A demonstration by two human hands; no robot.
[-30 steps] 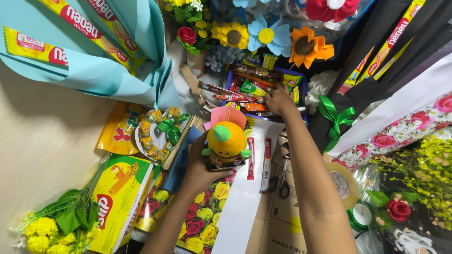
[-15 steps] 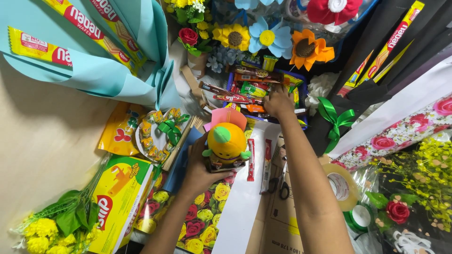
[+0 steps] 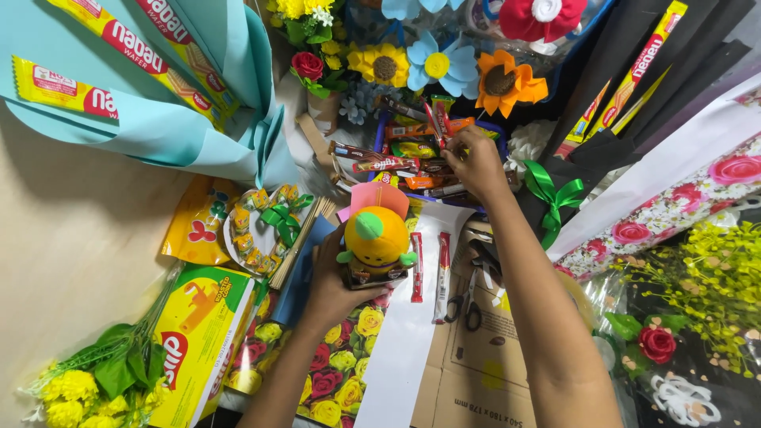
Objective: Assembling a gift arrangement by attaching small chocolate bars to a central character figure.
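My left hand (image 3: 337, 277) grips a small bouquet base topped by an orange plush toy (image 3: 376, 235) with a green leaf and a pink paper backing. My right hand (image 3: 474, 162) reaches forward into a pile of wrapped snack bars (image 3: 388, 158), and its fingers pinch a thin red wrapped stick (image 3: 434, 120) standing up from the pile. Two red snack sticks (image 3: 430, 269) lie on a white paper strip between my arms.
Teal wrapping paper (image 3: 158, 119) with wafer packs taped on lies at the far left. Paper flowers (image 3: 444, 67), a green ribbon bow (image 3: 555, 198), black scissors (image 3: 464, 305), a yellow snack box (image 3: 194, 341), floral wrap (image 3: 682, 206) and a tape roll (image 3: 587, 297) crowd the surface.
My right hand has lifted a thin red stick out of the snack pile. The left hand and plush toy have stayed put.
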